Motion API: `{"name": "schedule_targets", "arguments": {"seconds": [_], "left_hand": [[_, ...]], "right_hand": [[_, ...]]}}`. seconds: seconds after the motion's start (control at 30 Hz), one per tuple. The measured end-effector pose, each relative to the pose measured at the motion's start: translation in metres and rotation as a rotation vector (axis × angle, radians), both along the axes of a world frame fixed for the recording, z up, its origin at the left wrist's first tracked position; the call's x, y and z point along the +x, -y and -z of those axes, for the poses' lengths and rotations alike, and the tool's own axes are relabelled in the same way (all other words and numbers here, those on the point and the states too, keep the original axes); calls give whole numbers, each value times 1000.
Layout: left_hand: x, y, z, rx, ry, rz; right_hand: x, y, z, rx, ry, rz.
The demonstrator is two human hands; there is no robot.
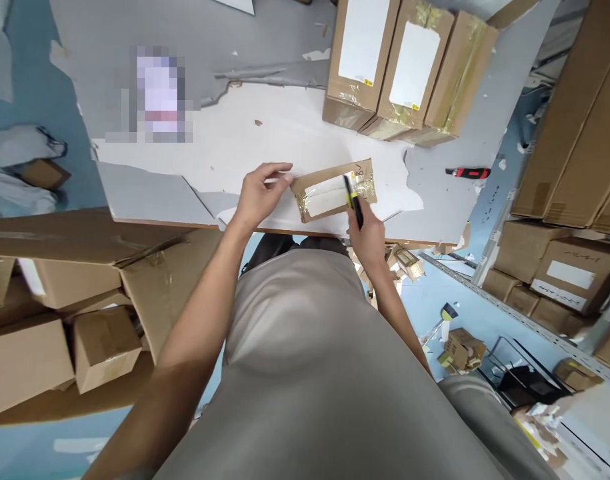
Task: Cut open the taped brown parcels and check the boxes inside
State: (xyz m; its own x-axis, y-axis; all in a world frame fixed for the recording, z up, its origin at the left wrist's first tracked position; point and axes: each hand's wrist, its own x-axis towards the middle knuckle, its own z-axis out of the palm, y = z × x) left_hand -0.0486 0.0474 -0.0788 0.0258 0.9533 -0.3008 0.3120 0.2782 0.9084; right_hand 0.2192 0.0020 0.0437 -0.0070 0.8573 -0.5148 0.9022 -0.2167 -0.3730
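A small taped cardboard box [312, 212] with a white label and handwriting on its right end lies slightly tilted near the table's front edge. My right hand [367, 233] is closed around a black and yellow utility knife [355, 201], whose dark tip is over the label, in front of the box. At the box's upper left corner is my left hand [259, 193], thumb and fingers stretched out and apart. Its thumb tip is at the cardboard edge; whether it touches, I cannot tell.
Three taller taped boxes [409, 67] stand at the table's back right. A red and black cutter [469, 173] lies at the right. Torn white paper covers part of the grey table [149, 200]. Left below is a large open carton [159, 293] holding boxes; shelved cartons [565, 267] stand right.
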Motion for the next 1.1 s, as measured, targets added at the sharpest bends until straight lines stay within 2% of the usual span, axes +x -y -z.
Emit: {"name": "schedule_targets", "arguments": {"seconds": [0.1,0.2,0.3,0.6,0.83,1.1], "left_hand": [[2,-17,-8,2,1,96],[4,-26,0,-10,16,119],[4,-29,8,2,32,123],[4,-31,12,28,33,134],[5,-29,18,49,76,142],[13,-24,22,99,12,129]], "right_hand": [[-24,6,-7,-94,-34,-77],[-45,7,-7,-172,-7,-161],[-59,7,-6,-212,38,-184],[-87,15,-10,-236,211,-205],[-104,1,-11,-237,253,-220],[-137,0,-25,-299,405,-147]]}}
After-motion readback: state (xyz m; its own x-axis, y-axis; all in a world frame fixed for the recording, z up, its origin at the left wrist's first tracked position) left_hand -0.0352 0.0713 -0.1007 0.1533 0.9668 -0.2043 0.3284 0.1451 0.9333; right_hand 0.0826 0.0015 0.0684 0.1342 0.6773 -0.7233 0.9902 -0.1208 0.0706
